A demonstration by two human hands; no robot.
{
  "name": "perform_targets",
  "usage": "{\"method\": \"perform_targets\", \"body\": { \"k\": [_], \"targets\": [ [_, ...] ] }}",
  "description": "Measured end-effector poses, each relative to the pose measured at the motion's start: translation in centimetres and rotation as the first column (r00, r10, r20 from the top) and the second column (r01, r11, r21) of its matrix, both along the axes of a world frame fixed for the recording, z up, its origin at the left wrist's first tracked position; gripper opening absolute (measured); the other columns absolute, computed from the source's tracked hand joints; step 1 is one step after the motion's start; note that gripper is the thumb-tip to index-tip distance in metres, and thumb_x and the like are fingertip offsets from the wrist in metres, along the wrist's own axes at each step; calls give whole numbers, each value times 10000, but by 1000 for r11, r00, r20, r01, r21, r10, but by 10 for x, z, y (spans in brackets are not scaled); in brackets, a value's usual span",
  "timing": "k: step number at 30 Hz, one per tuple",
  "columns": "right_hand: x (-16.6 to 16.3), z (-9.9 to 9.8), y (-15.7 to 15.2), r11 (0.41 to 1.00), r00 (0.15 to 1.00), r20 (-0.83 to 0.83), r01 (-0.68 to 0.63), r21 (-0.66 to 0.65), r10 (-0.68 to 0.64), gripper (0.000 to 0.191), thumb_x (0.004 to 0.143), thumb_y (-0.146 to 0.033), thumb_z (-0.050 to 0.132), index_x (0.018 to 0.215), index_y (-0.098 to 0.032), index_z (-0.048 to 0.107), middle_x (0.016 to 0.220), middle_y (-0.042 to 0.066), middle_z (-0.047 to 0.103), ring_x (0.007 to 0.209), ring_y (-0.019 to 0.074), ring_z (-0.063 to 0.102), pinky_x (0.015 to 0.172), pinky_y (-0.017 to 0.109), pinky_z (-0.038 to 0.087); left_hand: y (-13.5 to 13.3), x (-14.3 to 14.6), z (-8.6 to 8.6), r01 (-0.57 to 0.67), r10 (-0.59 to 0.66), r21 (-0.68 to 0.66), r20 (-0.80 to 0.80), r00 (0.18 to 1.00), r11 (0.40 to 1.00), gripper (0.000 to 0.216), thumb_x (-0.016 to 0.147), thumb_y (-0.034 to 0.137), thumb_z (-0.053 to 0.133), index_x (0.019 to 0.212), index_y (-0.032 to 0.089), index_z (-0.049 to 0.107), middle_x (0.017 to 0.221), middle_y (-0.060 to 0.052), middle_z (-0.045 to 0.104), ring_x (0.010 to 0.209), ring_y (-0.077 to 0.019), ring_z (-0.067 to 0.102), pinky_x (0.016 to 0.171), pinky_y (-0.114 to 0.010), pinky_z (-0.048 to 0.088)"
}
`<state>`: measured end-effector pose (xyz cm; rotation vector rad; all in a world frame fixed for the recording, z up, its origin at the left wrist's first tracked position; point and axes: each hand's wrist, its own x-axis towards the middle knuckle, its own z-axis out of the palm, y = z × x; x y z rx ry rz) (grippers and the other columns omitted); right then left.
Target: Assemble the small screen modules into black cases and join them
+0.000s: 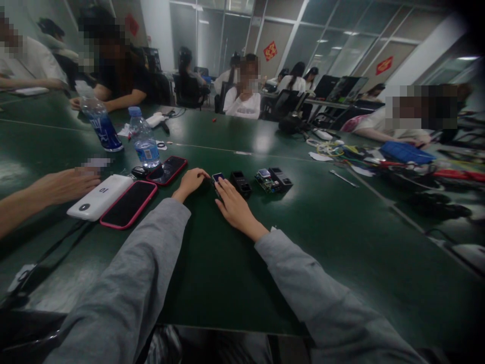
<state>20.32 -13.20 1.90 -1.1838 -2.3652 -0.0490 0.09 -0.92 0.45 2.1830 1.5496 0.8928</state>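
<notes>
My left hand (192, 182) rests on the green table with bent fingers, one stretched toward the left edge of a small screen module (218, 177). Over that module's near side, my right hand (238, 210) lies with fingers extended and thumb apart. The fingers cover much of the module, so its lower part is hidden. Just right of it sits a small black case (241, 183). Farther right, a circuit board (267, 182) with a small screen lies against a second black case (281, 179).
Left of my hands lie a red-edged phone (129, 205), another phone (167, 170) and a white power bank (99, 198), with another person's hand (71, 184) beside it. Two bottles (146, 139) stand behind. Tangled cables (348, 151) and a metal tool (344, 178) lie right. Several people sit around.
</notes>
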Motion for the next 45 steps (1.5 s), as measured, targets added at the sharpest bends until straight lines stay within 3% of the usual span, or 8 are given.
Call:
{"method": "perform_targets", "body": {
  "k": [8, 13, 16, 23, 32, 37, 40, 45],
  "targets": [
    [2, 10, -7, 985, 989, -53, 143, 100, -139, 514, 1014, -362, 346, 1493, -178, 317, 1583, 101, 242, 1478, 237, 151, 1193, 470, 230, 4, -3, -6, 28, -28, 2, 30, 999, 1000, 307, 869, 174, 454, 921, 240, 749, 1052, -25, 725, 994, -177, 641, 948, -318, 483],
    [16, 2, 3, 928, 913, -219, 366, 62, -345, 440, 1011, -344, 297, 1389, -178, 452, 1466, 129, 422, 1401, 265, 305, 1136, 497, 282, 6, -2, -6, 4, -3, -32, 30, 1000, 999, 298, 855, 166, 476, 918, 244, 756, 1060, -24, 722, 988, -175, 640, 933, -316, 489],
    [21, -5, 10, 900, 869, -271, 436, 20, -414, 415, 997, -300, 282, 1322, -183, 512, 1390, 129, 494, 1349, 271, 372, 1101, 503, 309, 5, -2, -5, 7, -6, -36, 26, 1000, 999, 300, 857, 170, 481, 936, 254, 758, 1054, -20, 721, 985, -177, 641, 932, -320, 492],
    [16, -2, 4, 917, 907, -213, 388, 90, -363, 363, 969, -269, 357, 1270, -204, 550, 1456, 110, 420, 1404, 270, 285, 1118, 513, 254, 2, -2, -4, 18, -17, -15, 45, 999, 1000, 292, 871, 174, 477, 912, 242, 758, 1055, -31, 721, 987, -188, 644, 944, -336, 490],
    [15, 4, 0, 944, 933, -178, 326, 46, -313, 368, 998, -363, 364, 1302, -236, 528, 1478, 97, 388, 1418, 260, 255, 1132, 504, 234, 5, -3, -6, 18, -16, -44, 49, 999, 999, 285, 878, 175, 475, 929, 234, 750, 1051, -30, 724, 992, -182, 640, 960, -345, 486],
    [19, -4, 8, 905, 882, -258, 422, 58, -395, 422, 1003, -360, 331, 1380, -210, 446, 1521, 117, 323, 1424, 262, 241, 1127, 502, 258, 5, -3, -6, 28, -28, -20, 41, 999, 999, 290, 879, 176, 473, 923, 238, 753, 1070, -26, 720, 997, -182, 640, 946, -330, 486],
    [22, -15, 15, 882, 844, -295, 471, 7, -448, 447, 995, -358, 326, 1376, -155, 442, 1488, 166, 360, 1401, 283, 285, 1114, 513, 282, 4, -2, -5, 23, -23, -17, 29, 999, 1000, 294, 880, 169, 470, 928, 227, 754, 1060, -31, 722, 996, -183, 642, 938, -326, 490],
    [22, -18, 17, 904, 860, -292, 426, -40, -419, 460, 999, -410, 329, 1355, -157, 474, 1412, 170, 448, 1325, 290, 388, 1072, 507, 341, 3, -1, -4, 16, -15, -28, 26, 1000, 999, 301, 884, 163, 460, 926, 226, 752, 1047, -28, 724, 982, -176, 642, 927, -318, 493]
  ]
}}
